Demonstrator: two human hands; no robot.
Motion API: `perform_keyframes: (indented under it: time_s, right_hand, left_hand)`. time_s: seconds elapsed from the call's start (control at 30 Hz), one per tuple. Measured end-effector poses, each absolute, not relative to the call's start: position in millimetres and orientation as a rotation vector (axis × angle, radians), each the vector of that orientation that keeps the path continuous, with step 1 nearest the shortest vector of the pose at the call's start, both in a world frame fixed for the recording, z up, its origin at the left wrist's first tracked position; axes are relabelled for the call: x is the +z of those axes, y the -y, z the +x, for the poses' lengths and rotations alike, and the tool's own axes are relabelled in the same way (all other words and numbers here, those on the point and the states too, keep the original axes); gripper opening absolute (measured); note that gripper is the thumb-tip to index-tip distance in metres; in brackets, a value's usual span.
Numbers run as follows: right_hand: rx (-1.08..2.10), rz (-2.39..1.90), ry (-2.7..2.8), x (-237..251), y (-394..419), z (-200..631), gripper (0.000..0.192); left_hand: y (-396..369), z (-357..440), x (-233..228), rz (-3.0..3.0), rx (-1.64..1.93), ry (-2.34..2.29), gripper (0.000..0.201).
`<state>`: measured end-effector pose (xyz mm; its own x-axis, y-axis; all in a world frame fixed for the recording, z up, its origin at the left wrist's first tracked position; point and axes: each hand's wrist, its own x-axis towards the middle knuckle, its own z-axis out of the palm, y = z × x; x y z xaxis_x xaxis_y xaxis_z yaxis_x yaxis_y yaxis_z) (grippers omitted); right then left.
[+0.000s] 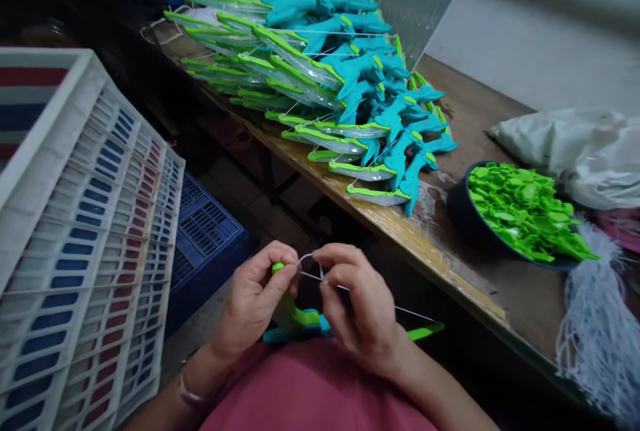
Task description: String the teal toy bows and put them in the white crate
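Observation:
A toy bow (300, 316) with green limbs and a turquoise middle lies across my lap, partly covered by my hands. My left hand (255, 294) is closed on the green tip of one limb, pinching it between thumb and fingers. White string (306, 257) forms a small loop between the two hands. The fingers of my right hand (357, 301) pinch this string just right of the limb tip. From there the string stretches to the far green tip (433, 329), right of my right wrist.
Many similar toy bows (320, 84) are piled on the wooden table (480, 291). A dark bowl (463, 217) of green plastic pieces stands to the right, beside a bundle of white strings (595, 331) and a white bag (595, 151). At left are a white crate (95, 231) and a blue crate (210, 224).

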<state>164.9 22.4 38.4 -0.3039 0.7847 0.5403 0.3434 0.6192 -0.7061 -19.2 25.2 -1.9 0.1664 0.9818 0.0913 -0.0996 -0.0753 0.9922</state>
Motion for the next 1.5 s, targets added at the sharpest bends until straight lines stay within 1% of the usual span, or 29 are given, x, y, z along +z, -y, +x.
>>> perform_keyframes:
  time_s: [0.1, 0.23, 0.3, 0.37, 0.47, 0.5, 0.57, 0.63, 0.67, 0.73, 0.8, 0.87, 1.0, 1.1, 1.27, 1.5]
  right_hand:
    - [0.621, -0.891, 1.962, 33, -23, 158, 0.014]
    - [0.718, -0.931, 1.773, 27, -33, 151, 0.009]
    - [0.84, -0.97, 1.62, 23, -40, 150, 0.003]
    - [1.085, -0.997, 1.421, 20, -45, 149, 0.011]
    - [1.564, -0.911, 1.135, 13, -50, 146, 0.028]
    - [1.676, -0.86, 1.065, 11, -51, 144, 0.032]
    - [1.77, -0.784, 0.979, 5, -51, 141, 0.033]
    - [1.742, -0.749, 0.989, 1, -50, 140, 0.031]
    - [1.68, -0.758, 1.04, 0, -49, 140, 0.029]
    - [1.459, -0.812, 1.227, 0, -47, 142, 0.023]
    - [1.163, -0.863, 1.454, 3, -46, 145, 0.016]
    - [0.904, -0.843, 1.629, 6, -46, 147, 0.014]
    - [0.657, -0.714, 1.797, 10, -49, 149, 0.014]
    - [0.599, -0.75, 1.828, 11, -49, 148, 0.012]
    - [0.747, -0.928, 1.677, 9, -46, 146, 0.01]
    - [0.662, -0.857, 1.74, 3, -45, 147, 0.01]
  left_hand:
    - [-25, -16, -4, 1.256, 1.217, -1.022, 0.012]
    - [-24, -13, -4, 1.277, 1.219, -1.032, 0.01]
    - [-24, -13, -6, 1.244, 1.21, -1.013, 0.01]
    - [-25, -14, -10, 1.207, 1.205, -0.987, 0.01]
    - [-27, -16, -16, 1.131, 1.208, -0.903, 0.011]
    - [-28, -16, -18, 1.103, 1.214, -0.863, 0.011]
    - [-29, -16, -19, 1.052, 1.226, -0.798, 0.015]
    - [-31, -14, -19, 1.014, 1.23, -0.789, 0.021]
    - [-31, -14, -18, 0.998, 1.224, -0.813, 0.024]
    - [-31, -12, -17, 0.966, 1.196, -0.899, 0.029]
    - [-32, -12, -15, 0.934, 1.168, -0.954, 0.031]
    - [-33, -12, -14, 0.903, 1.138, -0.952, 0.031]
    - [-37, -14, -14, 0.89, 1.085, -0.916, 0.03]
    - [-37, -13, -16, 0.925, 1.099, -0.937, 0.031]
    - [-32, -13, -20, 0.905, 1.128, -1.057, 0.027]
    - [-34, -15, -17, 0.963, 1.057, -0.929, 0.032]
